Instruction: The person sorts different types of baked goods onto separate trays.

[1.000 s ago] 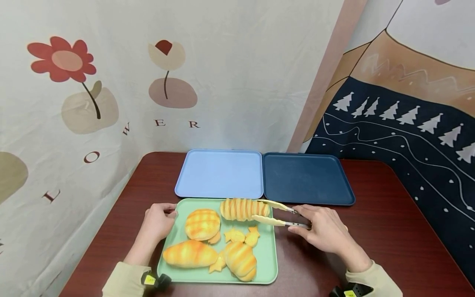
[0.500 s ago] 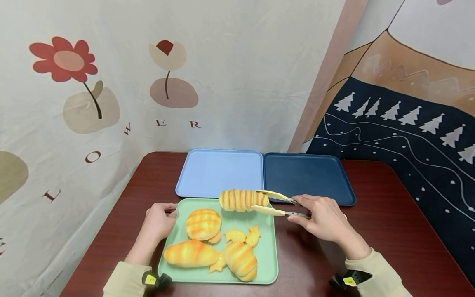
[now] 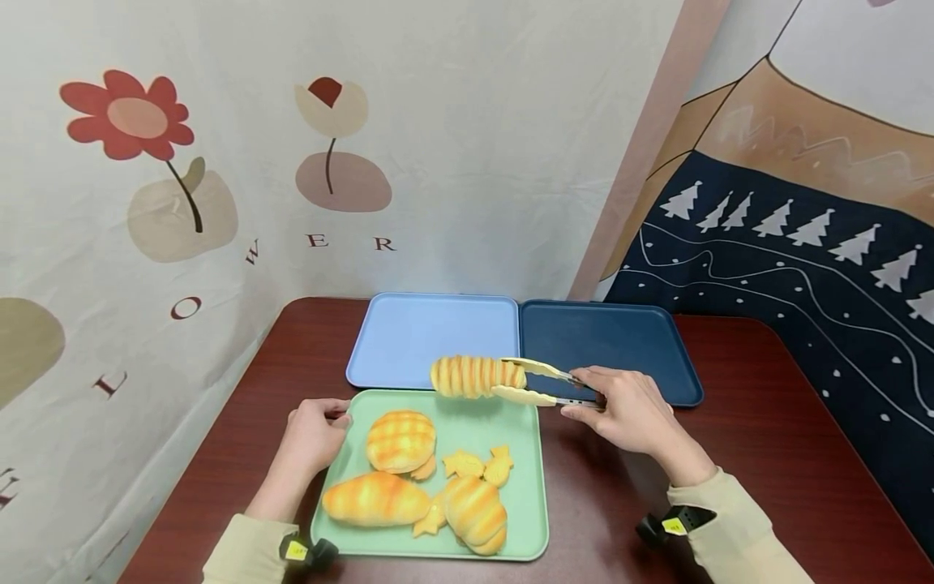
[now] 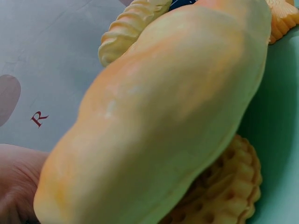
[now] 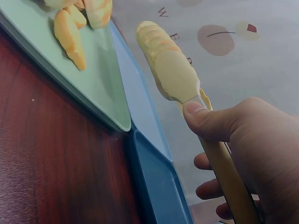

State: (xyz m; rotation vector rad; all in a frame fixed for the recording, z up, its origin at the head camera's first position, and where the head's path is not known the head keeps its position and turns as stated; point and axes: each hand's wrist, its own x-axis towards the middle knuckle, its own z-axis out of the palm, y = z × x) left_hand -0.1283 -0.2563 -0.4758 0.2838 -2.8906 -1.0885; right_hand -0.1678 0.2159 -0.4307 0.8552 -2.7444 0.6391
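Observation:
My right hand point(image 3: 626, 408) grips a pair of tongs point(image 3: 527, 397) with cream tips and metal arms. Between the tips a ridged, striped bread roll point(image 3: 467, 377) is held up over the far edge of the green tray point(image 3: 529, 487). In the right wrist view the thumb presses along one arm of the tongs point(image 5: 219, 163). At the green tray's left rim my left hand point(image 3: 315, 436) pinches the edge. On that tray lie a round checked bun point(image 3: 400, 440), a long smooth loaf point(image 3: 375, 500) and a striped croissant-like roll point(image 3: 476, 513). The loaf point(image 4: 154, 107) fills the left wrist view.
Several small shaped biscuits point(image 3: 463, 464) lie among the breads. Behind the green tray, a light blue tray point(image 3: 430, 332) and a dark blue tray point(image 3: 606, 341) stand side by side. A printed cloth point(image 3: 467, 146) hangs beyond the dark red table point(image 3: 241, 454).
The right hand has raised the tongs and ridged roll off the green tray and moved them away, toward the light blue tray. The left hand stays at the rim.

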